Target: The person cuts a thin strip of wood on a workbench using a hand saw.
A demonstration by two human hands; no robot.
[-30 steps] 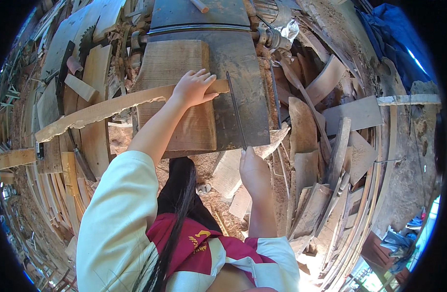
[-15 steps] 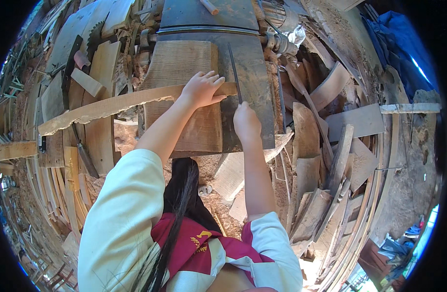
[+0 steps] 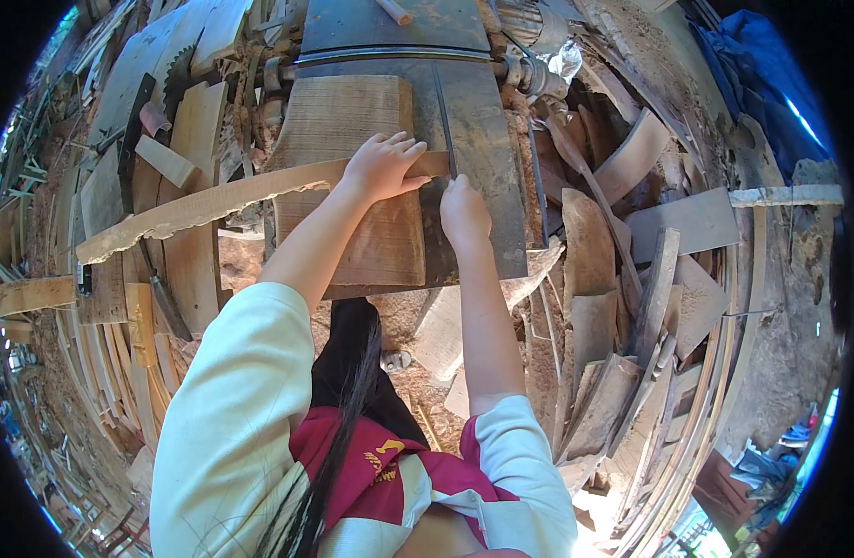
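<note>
A long, curved wooden strip with one ragged edge [image 3: 204,203] lies crosswise over a thick wooden board [image 3: 353,107]. My left hand [image 3: 382,169] holds the strip down on the board near its right end, its fingers together and its thumb along the near side. In my right hand [image 3: 465,216] is a long, thin dark blade [image 3: 443,110], pointing away from me. The blade touches or nearly touches the strip's right end. Whether it is a file or a saw seen edge-on I cannot tell. My right fist hides its handle.
Under the board is a dark metal machine table [image 3: 497,186], with a motor [image 3: 536,28] beyond on the right. Curved wood offcuts [image 3: 590,242] are heaped at the right. Boards, a toothed round blade [image 3: 180,74] and a dark-handled tool [image 3: 166,305] lie at the left.
My right hand has pushed the dark blade a little farther away from me along the strip's end. The left hand and the strip have stayed almost in place.
</note>
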